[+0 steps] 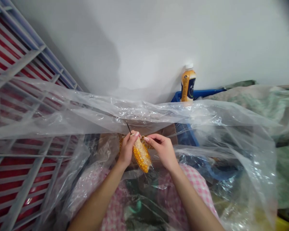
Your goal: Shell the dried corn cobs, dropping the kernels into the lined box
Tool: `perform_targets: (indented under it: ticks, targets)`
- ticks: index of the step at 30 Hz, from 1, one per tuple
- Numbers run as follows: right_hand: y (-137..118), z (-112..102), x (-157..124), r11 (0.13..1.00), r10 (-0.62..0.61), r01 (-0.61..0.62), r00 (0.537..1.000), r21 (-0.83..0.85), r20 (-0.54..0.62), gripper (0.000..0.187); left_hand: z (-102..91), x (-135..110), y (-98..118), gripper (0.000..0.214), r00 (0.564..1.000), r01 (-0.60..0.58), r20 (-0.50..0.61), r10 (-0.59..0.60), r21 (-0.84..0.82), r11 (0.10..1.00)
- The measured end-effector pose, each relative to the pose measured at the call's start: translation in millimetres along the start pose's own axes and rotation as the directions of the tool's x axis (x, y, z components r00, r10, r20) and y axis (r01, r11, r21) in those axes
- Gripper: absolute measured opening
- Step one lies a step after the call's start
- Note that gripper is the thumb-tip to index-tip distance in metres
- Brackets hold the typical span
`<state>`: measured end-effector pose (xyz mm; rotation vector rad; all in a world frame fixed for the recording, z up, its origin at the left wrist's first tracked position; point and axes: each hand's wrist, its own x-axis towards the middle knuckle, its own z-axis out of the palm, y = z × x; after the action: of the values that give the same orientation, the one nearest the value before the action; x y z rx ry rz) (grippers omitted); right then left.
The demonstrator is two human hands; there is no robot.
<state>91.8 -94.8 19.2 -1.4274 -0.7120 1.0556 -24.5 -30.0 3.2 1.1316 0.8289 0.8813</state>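
head view: left hand (127,149) clamped on a corn cob (142,155), right hand (162,150) pinching it, plastic sheet (139,110) draped just past both hands, blue crate (186,134) beyond.

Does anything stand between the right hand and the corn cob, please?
Nothing visible does: the right hand reaches the corn cob directly, with its fingertips at the cob's upper end. A clear plastic sheet hangs above and beyond the hand, not between it and the cob.

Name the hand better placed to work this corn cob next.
Right, probably: the right hand has its fingertips at the top of the corn cob, while the left hand is closed around a thin black pick.
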Motion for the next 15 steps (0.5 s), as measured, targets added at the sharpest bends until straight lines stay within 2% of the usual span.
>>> perform_targets:
  ticks: [4,10,13,15]
  targets:
    - [1,-2,1,1.0,-0.018,0.018,1.0,0.014,-0.016,0.024,-0.1,0,2,0.023,1.0,-0.013,-0.017,0.013,-0.017,1.0]
    - [-7,-2,-5,0.998,-0.057,0.059,0.994,-0.015,0.088,0.02,0.9,-2,7,0.022,0.999,-0.033,-0.029,0.032,-0.041,0.999]
    - [-11,-2,-10,0.973,-0.179,0.192,0.978,-0.128,0.105,0.014,2.0,-5,11,0.021,0.999,-0.042,-0.025,0.041,-0.054,0.998]
    - [-13,-2,-13,0.902,-0.328,0.347,0.938,-0.259,0.115,0.011,2.9,-8,13,0.022,0.998,-0.059,-0.013,0.058,-0.051,0.997]
